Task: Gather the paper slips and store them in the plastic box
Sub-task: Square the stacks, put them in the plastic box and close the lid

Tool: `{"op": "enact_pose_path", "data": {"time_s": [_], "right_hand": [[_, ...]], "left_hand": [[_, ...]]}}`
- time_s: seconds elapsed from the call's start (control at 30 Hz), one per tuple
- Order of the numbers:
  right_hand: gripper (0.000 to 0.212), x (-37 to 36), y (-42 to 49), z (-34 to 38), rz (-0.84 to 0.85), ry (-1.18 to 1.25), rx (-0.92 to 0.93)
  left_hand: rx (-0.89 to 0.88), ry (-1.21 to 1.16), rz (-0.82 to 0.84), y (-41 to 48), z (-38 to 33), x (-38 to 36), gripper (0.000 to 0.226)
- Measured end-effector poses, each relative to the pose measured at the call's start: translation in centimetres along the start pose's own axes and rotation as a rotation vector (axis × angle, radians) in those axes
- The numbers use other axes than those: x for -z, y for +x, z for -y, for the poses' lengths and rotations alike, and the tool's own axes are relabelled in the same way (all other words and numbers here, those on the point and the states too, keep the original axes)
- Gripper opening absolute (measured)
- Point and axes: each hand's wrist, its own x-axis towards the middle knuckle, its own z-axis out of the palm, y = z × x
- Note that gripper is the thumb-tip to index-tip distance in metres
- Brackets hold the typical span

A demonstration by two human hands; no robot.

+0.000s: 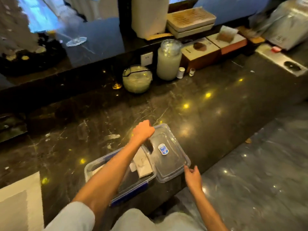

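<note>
Paper slips [143,162] lying inside plastic box [106,161] at counter edge, clear lid [168,152] just right of it, long axis running away; left hand [143,130] clenched on lid's far corner, nearer; right hand [193,178] released beside near corner.

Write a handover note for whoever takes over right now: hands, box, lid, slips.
Left hand: closed grip on the far corner of the clear lid.
Right hand: open, fingers at the lid's near corner, contact unclear.
Plastic box: open on the dark counter, lid lying beside it.
Paper slips: in the box; no loose ones visible.
Left: seat the lid and latch it.
</note>
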Motion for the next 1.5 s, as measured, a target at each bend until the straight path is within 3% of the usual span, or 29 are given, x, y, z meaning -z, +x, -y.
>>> {"op": "enact_pose_path", "data": {"time_s": [0.2, 0.33, 0.43, 0.53, 0.7, 0.9, 1.07, 1.2, 1.27, 1.4, 1.5], "right_hand": [[0.074, -0.3, 1.9, -1.3, 0.174, 0.428, -0.219], [0.054, -0.1, 2.3, -1.0, 0.305, 0.529, -0.320], [0.052, 0.3, 2.8, -0.6, 0.329, 0.586, -0.389], [0.056, 0.9, 3.0, 0.0, 0.297, 0.686, -0.360], [0.077, 2.3, 4.3, 3.6, 0.179, 0.758, -0.134], [0.071, 0.3, 4.8, 12.8, 0.286, 0.591, 0.174], [0.068, -4.9, 2.3, 20.1, 0.432, 0.214, 0.551], [0.065, -9.2, -1.4, 20.3, 0.545, -0.052, 0.774], [0.062, -10.6, -3.0, 18.8, 0.561, -0.157, 0.803], [0.037, -11.6, -4.6, 14.2, 0.585, -0.208, 0.685], [0.036, -10.7, -5.0, 11.2, 0.532, -0.195, 0.645]], "left_hand": [[0.019, 0.288, 0.110, 3.4, -2.8, -2.6, 0.041], [0.089, 0.347, 0.123, 4.1, -2.6, -5.0, 0.045], [0.072, 0.334, 0.083, 4.5, -2.6, -5.9, 0.047], [0.015, 0.303, 0.023, 4.7, -3.0, -5.5, 0.041], [-0.095, 0.123, -0.185, 3.8, -4.0, -1.6, 0.035], [-0.105, -0.174, -0.484, -0.6, 0.5, 8.2, 0.033], [0.073, -0.307, -0.671, -7.3, 8.6, 13.3, 0.032], [0.273, -0.384, -0.704, -13.0, 15.3, 12.2, 0.032], [0.347, -0.431, -0.686, -15.5, 17.7, 10.2, 0.031], [0.444, -0.570, -0.604, -18.9, 21.3, 5.4, 0.025], [0.434, -0.623, -0.524, -19.6, 22.1, 2.4, 0.020]]}}
